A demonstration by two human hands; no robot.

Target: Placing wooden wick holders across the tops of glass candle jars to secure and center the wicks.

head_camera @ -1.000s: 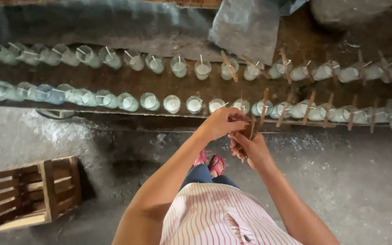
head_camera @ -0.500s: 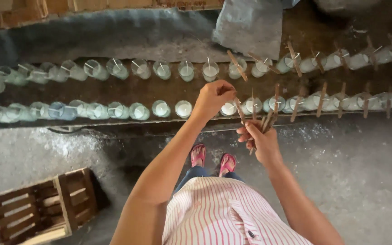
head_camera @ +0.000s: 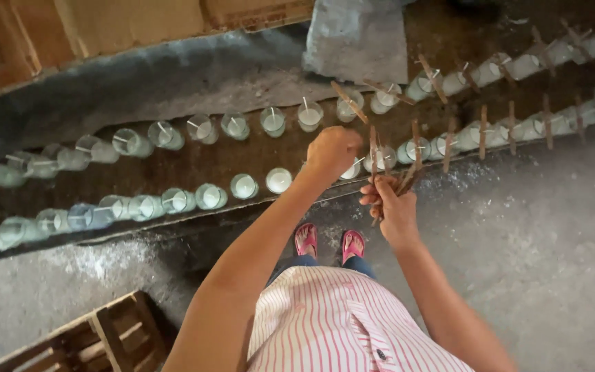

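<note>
Two rows of glass jars filled with white wax [head_camera: 278,180] stand on a low dark board [head_camera: 194,165], each with a thin wick. Jars to the right carry wooden sticks [head_camera: 482,131] laid across their rims. My left hand [head_camera: 333,151] is closed, fingers pinched over a jar in the near row, partly hiding it. My right hand [head_camera: 392,207] grips a bundle of wooden sticks [head_camera: 399,178] just in front of the board.
A wooden crate [head_camera: 84,337] sits at the lower left on the grey concrete floor [head_camera: 531,248]. A grey slab [head_camera: 359,31] and cardboard sheets [head_camera: 105,27] lie beyond the board. My pink sandals [head_camera: 328,242] stand close to the board's edge.
The view has shifted right along the rows. My left hand has moved left and down onto a near-row jar. My right hand still holds the stick bundle.
</note>
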